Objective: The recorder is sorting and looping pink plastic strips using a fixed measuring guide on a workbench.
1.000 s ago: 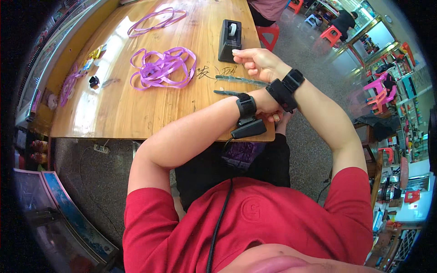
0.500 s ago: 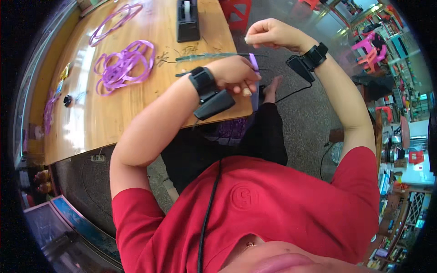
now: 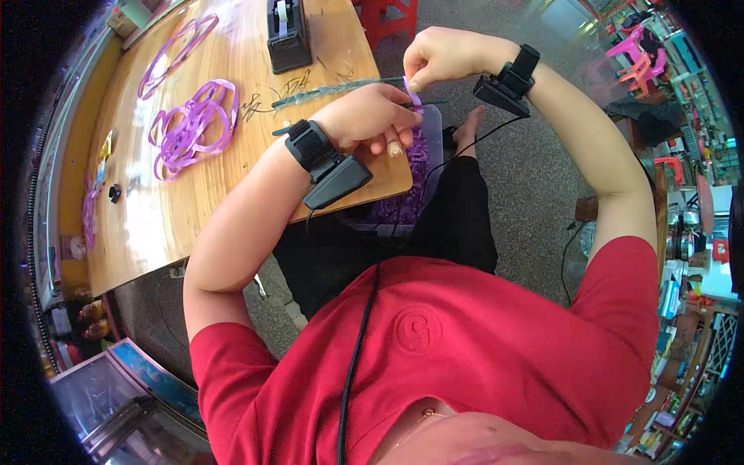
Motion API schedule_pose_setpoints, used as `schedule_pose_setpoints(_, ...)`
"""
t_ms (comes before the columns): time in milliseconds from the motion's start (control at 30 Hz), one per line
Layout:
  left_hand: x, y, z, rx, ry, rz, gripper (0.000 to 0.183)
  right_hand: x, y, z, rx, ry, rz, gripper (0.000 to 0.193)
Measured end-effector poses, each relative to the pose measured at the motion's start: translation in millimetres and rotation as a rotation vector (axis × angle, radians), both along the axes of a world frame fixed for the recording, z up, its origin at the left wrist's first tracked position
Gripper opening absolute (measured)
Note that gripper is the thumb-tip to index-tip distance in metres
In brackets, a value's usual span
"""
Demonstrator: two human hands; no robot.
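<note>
Our right hand [image 3: 434,58] has swung in, pinching the ribbon [image 3: 414,94] just off the bench [image 3: 256,170]; our left hand [image 3: 368,118] grips it too, partly hiding the green strips [image 3: 325,93] near the dispenser [image 3: 288,45].

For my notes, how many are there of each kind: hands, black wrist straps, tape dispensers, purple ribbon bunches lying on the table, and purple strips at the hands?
Hands: 2
Black wrist straps: 2
Tape dispenser: 1
Purple ribbon bunches on the table: 3
Purple strip at the hands: 1
Total: 9
</note>
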State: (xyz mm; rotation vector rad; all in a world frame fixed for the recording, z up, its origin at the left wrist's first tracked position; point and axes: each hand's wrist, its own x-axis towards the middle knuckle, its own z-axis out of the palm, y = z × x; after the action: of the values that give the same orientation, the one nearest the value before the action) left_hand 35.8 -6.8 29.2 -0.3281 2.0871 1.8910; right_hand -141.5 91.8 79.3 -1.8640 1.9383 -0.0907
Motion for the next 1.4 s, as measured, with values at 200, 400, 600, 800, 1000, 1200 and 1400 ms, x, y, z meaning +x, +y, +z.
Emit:
schedule_pose_setpoints(200,0.1,-0.4,4.6,0.017,-0.005,-0.030,0.052,7.3,-2.4,9.2,0.002,0.029,-0.075,0.019)
schedule_pose_setpoints(400,0.8,-0.5,3.6,0.020,0.008,-0.016,0.048,7.5,-2.6,15.9,-0.031,0.080,0.066,0.019)
schedule_pose_setpoints(600,1.2,4.6,2.0,0.048,0.003,0.035,0.042,5.9,13.8,7.0,-0.400,0.293,0.330,0.022)
schedule_pose_setpoints(800,-0.1,2.1,2.2,0.050,0.001,0.016,0.042,-7.9,5.2,-18.6,-0.167,-0.147,0.080,0.016)
schedule_pose_setpoints(1000,-0.6,1.2,-1.7,0.055,-0.001,0.023,0.042,-1.9,8.6,-10.5,-0.119,-0.153,-0.037,0.019)
schedule_pose_setpoints(1200,0.3,5.8,6.1,0.048,-0.020,0.031,0.043,-9.6,13.4,-17.8,-0.164,0.005,-0.095,0.024)
schedule_pose_setpoints(1400,0.9,6.0,5.5,0.060,-0.029,0.078,0.043,-18.9,4.0,-24.7,-0.415,0.034,0.325,0.012)
